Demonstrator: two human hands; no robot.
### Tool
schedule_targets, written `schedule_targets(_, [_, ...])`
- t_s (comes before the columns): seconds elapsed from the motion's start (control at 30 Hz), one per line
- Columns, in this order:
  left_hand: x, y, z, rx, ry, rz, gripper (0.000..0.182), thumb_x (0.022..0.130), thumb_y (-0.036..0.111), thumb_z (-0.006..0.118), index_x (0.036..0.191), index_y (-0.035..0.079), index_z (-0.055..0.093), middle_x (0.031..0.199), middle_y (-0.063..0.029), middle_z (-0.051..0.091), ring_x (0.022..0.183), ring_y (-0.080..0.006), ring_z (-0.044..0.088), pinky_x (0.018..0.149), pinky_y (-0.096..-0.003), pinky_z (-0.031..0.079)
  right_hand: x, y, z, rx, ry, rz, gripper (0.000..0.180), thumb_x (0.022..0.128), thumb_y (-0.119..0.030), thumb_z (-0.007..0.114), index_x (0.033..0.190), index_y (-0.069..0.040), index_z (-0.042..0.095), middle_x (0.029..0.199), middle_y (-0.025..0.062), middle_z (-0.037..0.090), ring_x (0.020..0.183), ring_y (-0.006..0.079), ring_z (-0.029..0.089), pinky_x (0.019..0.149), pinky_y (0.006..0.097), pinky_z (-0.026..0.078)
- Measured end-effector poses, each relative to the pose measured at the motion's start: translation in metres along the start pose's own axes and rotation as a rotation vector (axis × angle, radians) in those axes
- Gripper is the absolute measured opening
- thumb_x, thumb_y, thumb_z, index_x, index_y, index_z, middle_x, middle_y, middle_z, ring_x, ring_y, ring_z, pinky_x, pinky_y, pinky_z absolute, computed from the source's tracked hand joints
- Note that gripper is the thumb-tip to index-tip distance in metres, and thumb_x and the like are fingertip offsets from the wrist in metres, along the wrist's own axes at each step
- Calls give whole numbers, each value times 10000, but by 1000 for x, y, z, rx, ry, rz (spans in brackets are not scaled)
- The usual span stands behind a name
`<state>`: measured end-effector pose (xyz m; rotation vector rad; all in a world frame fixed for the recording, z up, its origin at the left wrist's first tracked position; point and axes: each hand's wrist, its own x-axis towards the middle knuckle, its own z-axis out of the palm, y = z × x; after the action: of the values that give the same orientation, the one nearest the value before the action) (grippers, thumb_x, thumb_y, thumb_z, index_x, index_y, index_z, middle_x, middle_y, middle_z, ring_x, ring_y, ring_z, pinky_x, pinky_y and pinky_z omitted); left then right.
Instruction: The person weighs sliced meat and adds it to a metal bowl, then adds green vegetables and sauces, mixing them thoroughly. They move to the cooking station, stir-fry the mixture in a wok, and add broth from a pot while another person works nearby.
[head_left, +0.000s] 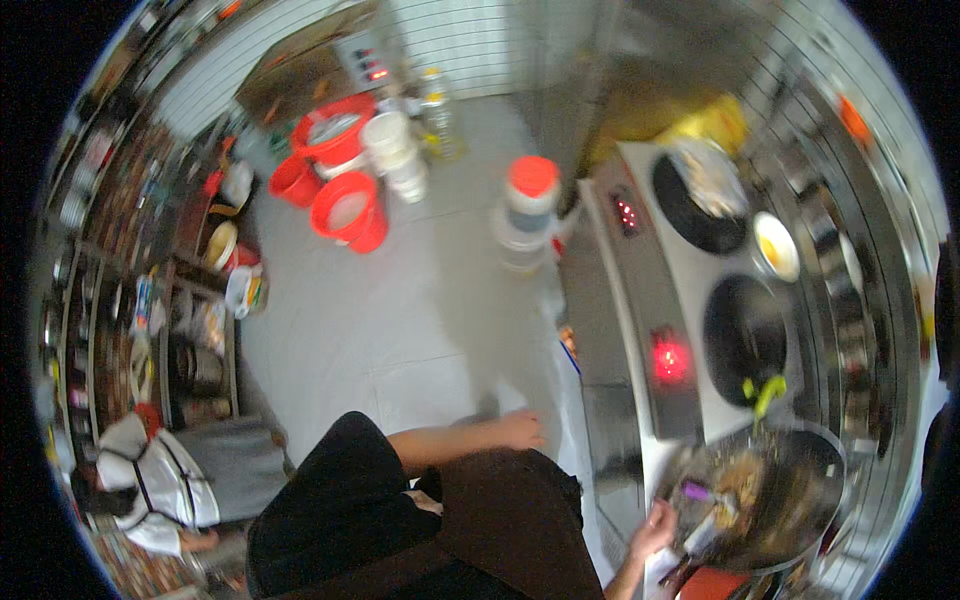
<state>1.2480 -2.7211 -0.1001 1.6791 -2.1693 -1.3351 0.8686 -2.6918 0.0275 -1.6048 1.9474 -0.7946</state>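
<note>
My left hand (517, 430) is in front of my dark apron (510, 502), over the grey floor. It is blurred, and its finger shape is unclear; nothing shows in it. My right hand (654, 529) is at the near left edge of a large round pan (806, 517) on the counter to my right. Its fingers look bent, but whether they grip anything cannot be made out. Brownish food (742, 480) lies in the pan. A purple item (696, 491) and a pale utensil-like piece (701, 534) are close to the fingers.
Along the right, the cooktop (679, 255) has a dark wok (746, 337), lit red displays (669, 360) and a white bowl (776, 246). A red-lidded container (534, 210) stands ahead. Red buckets (349, 210) stand farther off. A person (154, 480) is at the left by shelves.
</note>
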Motion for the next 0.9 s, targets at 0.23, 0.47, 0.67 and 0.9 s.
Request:
schedule_targets(0.23, [-159, -173, -11, -705, -161, -637, 998, 746, 867, 439, 1150, -17, 665, 1247, -233, 601, 1171, -360, 562, 1019, -444, 412, 34, -30, 239, -236, -1059, -43, 698, 915, -454, 625, 1365, 52, 454, 1340, 253, 536, 1206, 365, 554, 1017, 402, 421])
schedule_targets(0.47, [-229, -294, 15, -1086, 11, -1046, 750, 759, 726, 650, 839, -14, 735, 778, -113, 687, 633, -253, 607, 631, -440, 505, 126, -169, 434, -54, -1140, 84, 471, 818, -401, 746, 1014, 24, 687, 814, 79, 707, 671, 190, 619, 643, 364, 481])
schedule_targets(0.67, [-279, -401, -27, -1325, 488, -1111, 225, 815, 203, 646, 935, 44, 750, 857, -169, 708, 688, -222, 637, 635, -406, 499, 204, -407, 689, -284, -885, -540, 471, 797, -480, 713, 710, -18, 680, 630, 147, 648, 629, 304, 637, 617, 416, 485])
schedule_targets(0.9, [-349, -453, -177, -647, 814, -1133, 470, 973, 414, 438, 820, 24, 652, 878, -160, 682, 824, -354, 643, 768, -447, 487, 209, -772, 969, 276, -1344, -147, 420, 920, -448, 585, 806, -47, 633, 746, 23, 610, 615, 133, 548, 572, 293, 470])
